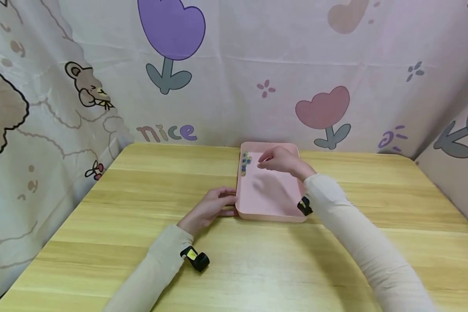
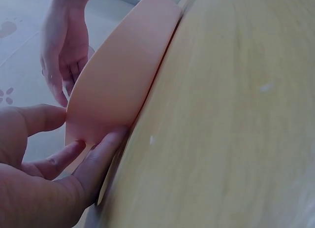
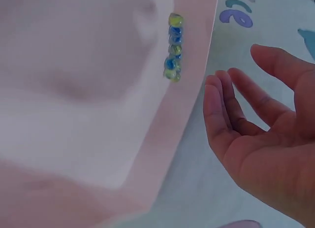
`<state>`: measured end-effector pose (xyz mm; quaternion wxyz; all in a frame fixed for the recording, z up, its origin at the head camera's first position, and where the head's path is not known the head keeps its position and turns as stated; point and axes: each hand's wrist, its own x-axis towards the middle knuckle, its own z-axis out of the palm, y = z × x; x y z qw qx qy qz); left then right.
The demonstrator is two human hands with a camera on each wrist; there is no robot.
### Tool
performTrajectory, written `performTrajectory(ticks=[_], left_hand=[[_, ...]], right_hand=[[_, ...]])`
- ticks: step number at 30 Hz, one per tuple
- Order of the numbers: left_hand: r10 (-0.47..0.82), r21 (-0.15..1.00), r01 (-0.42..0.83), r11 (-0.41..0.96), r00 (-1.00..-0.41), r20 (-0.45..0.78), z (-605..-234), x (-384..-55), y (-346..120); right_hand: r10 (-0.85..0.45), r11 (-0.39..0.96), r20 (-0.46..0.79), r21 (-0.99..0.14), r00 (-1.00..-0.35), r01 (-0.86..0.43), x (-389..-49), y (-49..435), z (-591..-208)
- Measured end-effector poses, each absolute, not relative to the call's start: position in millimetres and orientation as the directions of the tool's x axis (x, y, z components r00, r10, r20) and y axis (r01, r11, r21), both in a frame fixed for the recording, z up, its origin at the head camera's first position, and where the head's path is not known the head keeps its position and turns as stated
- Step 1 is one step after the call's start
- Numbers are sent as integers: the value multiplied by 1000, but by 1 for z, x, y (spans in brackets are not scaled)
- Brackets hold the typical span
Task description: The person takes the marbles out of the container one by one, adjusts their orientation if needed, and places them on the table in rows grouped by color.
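Note:
A shallow pink tray (image 1: 271, 217) sits at the far side of the wooden table. Glass marbles (image 1: 244, 164) with blue and yellow swirls line up along its left inner wall; the right wrist view shows the same row of marbles (image 3: 173, 48). With extended fingers, my left hand (image 1: 212, 206) touches the tray's outer left side near its front corner. One fingertip reaches the rim, and another finger lies low on the outer wall (image 2: 115, 75), near the tabletop. Over the back of the tray hovers my right hand (image 1: 282, 161), loosely curled with nothing in it, to the right of the marbles.
The wood-grained tabletop (image 1: 160, 182) stretches out on both sides of the tray. Behind it hangs a printed cloth (image 1: 234, 95) with flowers, close to the tray's back wall, and more cloth closes off the sides. Each wrist wears a small black camera (image 1: 196, 259).

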<state>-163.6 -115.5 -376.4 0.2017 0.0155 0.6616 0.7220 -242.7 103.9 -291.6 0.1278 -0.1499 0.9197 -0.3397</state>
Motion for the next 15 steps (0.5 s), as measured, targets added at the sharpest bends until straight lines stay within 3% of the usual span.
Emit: performTrajectory(ticks=[5, 15], left_hand=[[302, 961, -272, -54, -922, -244, -378, -164, -115], [299, 960, -274, -60, -922, -244, -379, -163, -114]], right_hand=[[-327, 704, -150, -697, -933, -135, -251, 92, -305], [-283, 747, -154, -655, -946, -117, -260, 73, -322]])
